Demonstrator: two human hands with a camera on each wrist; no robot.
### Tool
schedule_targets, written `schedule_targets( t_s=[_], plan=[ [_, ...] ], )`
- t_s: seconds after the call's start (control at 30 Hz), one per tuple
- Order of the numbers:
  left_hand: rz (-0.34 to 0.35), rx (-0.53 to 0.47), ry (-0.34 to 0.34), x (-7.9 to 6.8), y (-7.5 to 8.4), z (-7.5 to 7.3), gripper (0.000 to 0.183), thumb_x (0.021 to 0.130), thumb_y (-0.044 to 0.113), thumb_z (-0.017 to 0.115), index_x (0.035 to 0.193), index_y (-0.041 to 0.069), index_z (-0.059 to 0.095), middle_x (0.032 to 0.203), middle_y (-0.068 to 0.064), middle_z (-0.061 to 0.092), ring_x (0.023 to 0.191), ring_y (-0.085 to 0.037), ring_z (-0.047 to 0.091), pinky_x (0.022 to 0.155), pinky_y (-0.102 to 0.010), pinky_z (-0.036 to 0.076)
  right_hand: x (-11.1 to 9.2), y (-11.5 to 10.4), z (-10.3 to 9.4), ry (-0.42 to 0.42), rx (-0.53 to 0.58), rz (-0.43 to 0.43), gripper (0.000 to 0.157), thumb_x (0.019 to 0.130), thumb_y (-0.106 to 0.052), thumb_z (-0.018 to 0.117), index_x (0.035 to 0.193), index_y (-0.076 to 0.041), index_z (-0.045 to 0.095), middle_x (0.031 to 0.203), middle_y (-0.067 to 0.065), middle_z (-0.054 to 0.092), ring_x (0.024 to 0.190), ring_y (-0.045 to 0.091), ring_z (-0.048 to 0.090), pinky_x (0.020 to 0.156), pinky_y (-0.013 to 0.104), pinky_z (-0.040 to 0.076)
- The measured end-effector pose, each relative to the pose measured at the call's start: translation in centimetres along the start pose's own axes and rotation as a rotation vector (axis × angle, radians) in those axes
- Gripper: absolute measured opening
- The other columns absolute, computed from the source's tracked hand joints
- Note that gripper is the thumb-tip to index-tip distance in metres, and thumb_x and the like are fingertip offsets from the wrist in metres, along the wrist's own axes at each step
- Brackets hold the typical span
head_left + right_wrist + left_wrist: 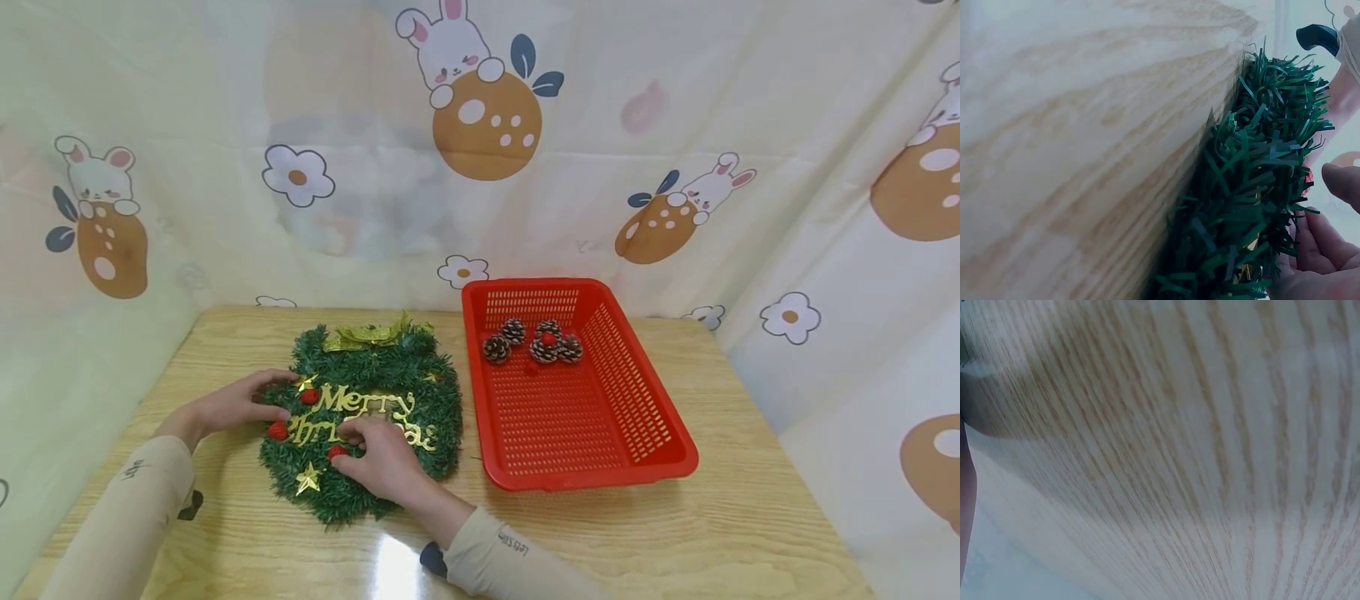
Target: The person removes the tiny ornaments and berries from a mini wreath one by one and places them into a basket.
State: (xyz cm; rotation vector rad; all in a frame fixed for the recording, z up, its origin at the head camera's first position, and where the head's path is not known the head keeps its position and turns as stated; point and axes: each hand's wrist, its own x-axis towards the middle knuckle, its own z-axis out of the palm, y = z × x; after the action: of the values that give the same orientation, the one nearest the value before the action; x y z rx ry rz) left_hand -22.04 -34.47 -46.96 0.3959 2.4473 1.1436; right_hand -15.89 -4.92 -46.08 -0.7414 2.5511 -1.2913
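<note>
A green tinsel wreath (442, 392) lies flat on the table, with gold "Merry Christmas" lettering (348, 400) across its middle. It carries gold stars, a gold bow (367, 335) at the top and small textured red balls. My left hand (232, 402) rests at the wreath's left edge, its thumb close to a red ball (277, 431). Over the lower middle is my right hand (386, 458), thumb and index finger apart beside another red ball (337, 452). In the right wrist view, that hand's thumb (1342, 184) stands away from its fingers. The left wrist view shows mostly blurred wood grain.
Right of the wreath stands a red plastic basket (558, 481). Several pinecones (512, 332) and small red balls (532, 369) lie in its far part. A printed curtain (360, 225) hangs behind the wooden table (720, 500) and along both sides.
</note>
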Motion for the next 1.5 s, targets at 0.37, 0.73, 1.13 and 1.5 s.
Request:
schedule_targets(
  t_s=[0.37,0.73,1.13,1.5],
  plan=[
    [0.015,-0.007,-0.001,0.0,0.1,0.1,0.071,0.093,0.027,0.069,0.150,0.003,0.033,0.152,-0.027,0.027,0.136,-0.053,0.025,0.103,-0.068,0.029,0.1,0.1,0.4,-0.004,-0.053,-0.001,0.033,0.089,-0.021,0.073,0.120,-0.011,0.069,0.109,-0.003,0.068,0.096,0.008,0.062,0.080,0.018,0.049],
    [0.000,-0.017,-0.002,0.1,0.1,0.0,0.072,0.092,0.027,0.069,0.150,0.004,0.033,0.151,-0.027,0.028,0.136,-0.051,0.026,0.103,-0.067,0.029,-0.1,-0.2,0.7,-0.002,-0.154,-0.039,0.038,0.088,-0.022,0.073,0.124,-0.010,0.068,0.115,-0.002,0.069,0.103,0.009,0.062,0.087,0.021,0.049],
    [0.003,-0.007,-0.006,0.0,0.1,0.0,0.071,0.092,0.027,0.069,0.150,0.004,0.034,0.151,-0.027,0.029,0.136,-0.051,0.027,0.103,-0.067,0.029,-0.3,-0.6,0.7,-0.002,-0.150,-0.048,0.035,0.088,-0.019,0.073,0.121,-0.010,0.069,0.112,-0.002,0.069,0.103,0.009,0.062,0.087,0.021,0.048],
    [0.010,-0.008,-0.011,0.0,0.2,-0.2,0.071,0.092,0.026,0.069,0.150,0.003,0.033,0.150,-0.028,0.030,0.135,-0.051,0.029,0.102,-0.067,0.031,-0.1,-0.6,1.0,0.035,-0.182,-0.077,0.034,0.085,-0.016,0.075,0.117,-0.009,0.070,0.107,-0.002,0.069,0.096,0.007,0.062,0.084,0.018,0.048]
  ],
)
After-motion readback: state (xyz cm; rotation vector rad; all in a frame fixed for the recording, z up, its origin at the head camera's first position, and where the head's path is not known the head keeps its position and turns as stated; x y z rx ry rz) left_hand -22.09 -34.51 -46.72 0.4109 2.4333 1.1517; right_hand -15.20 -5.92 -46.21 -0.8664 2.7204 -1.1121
